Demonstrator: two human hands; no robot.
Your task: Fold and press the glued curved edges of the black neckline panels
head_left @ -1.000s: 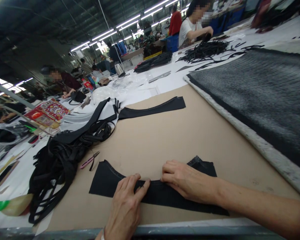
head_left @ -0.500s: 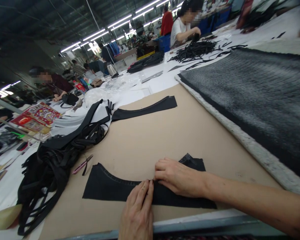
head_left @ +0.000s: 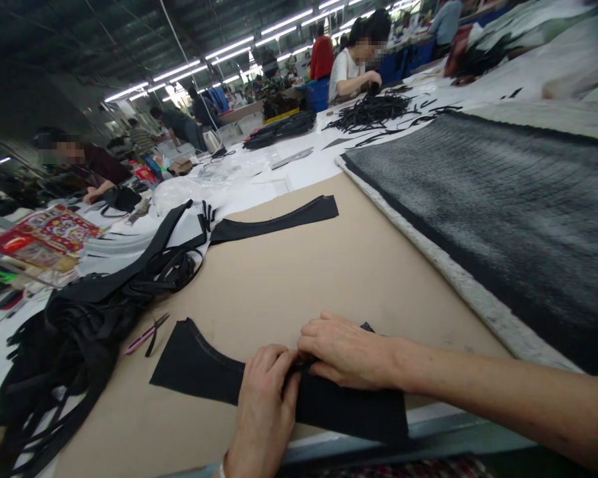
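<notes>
A curved black fabric piece (head_left: 199,365) lies on the tan board near the table's front edge, its concave edge facing away from me. My left hand (head_left: 266,398) pinches that edge near the middle, thumb and fingers around the cloth. Right beside it, my right hand (head_left: 343,352) has its curled fingers closed on the same edge, and its palm and wrist cover part of the piece. Farther back on the board rests a second curved black piece (head_left: 279,220), untouched.
Pink-handled snips (head_left: 142,337) lie left of the fabric, beside a heap of black strips (head_left: 80,332). A thick dark fabric sheet (head_left: 478,199) covers the right side. Across the table a person (head_left: 351,70) handles black strips (head_left: 371,111).
My left hand has gone from fingers laid flat to a pinch on the edge. The fabric's middle is now gathered up, and its right end has shifted toward me. The view has turned slightly.
</notes>
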